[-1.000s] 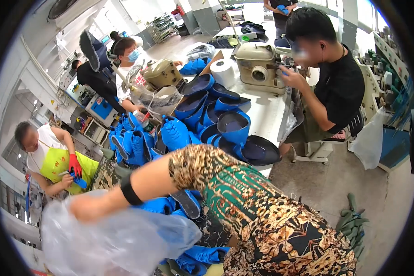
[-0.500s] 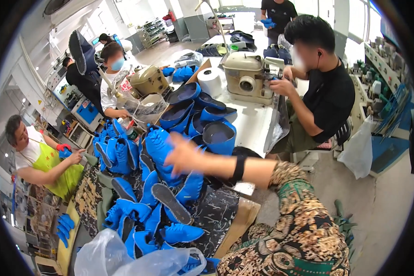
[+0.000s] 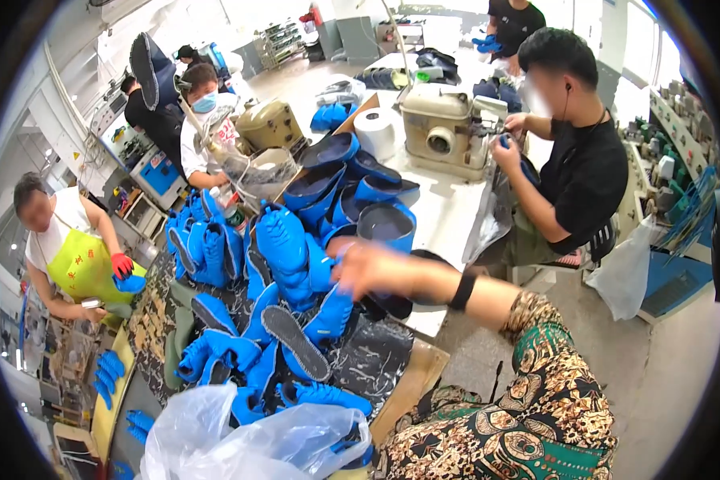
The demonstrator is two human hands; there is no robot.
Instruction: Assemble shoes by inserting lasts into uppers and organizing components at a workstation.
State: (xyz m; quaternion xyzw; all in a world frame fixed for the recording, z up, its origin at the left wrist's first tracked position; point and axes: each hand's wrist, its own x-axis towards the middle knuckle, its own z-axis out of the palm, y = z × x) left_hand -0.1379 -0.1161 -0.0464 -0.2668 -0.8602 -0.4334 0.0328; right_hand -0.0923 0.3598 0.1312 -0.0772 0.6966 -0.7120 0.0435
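Note:
My right hand [image 3: 364, 268] reaches in from the right over a heap of blue shoe uppers, its wrist circled by a black band [image 3: 462, 291]. Motion smears its fingers, so whether they hold anything is unclear. Right beside the fingertips stand stacked lace-up blue uppers [image 3: 284, 248]. Below the hand lies an upper with its dark stitched sole [image 3: 296, 342] turned up. Open-topped uppers with dark linings [image 3: 386, 226] are piled behind the hand. My left hand is out of view.
A crumpled clear plastic bag [image 3: 248, 436] covers the near end of the dark-topped table [image 3: 380, 348]. Beige sewing machines [image 3: 440, 132] and a white thread cone [image 3: 374, 134] stand farther back. One co-worker [image 3: 580, 152] sits at the right; another in a yellow apron [image 3: 84, 264] works at the left.
My right hand has shifted right and slightly down from the stacked uppers. The view has swung a little. The co-worker in the apron has lowered both hands.

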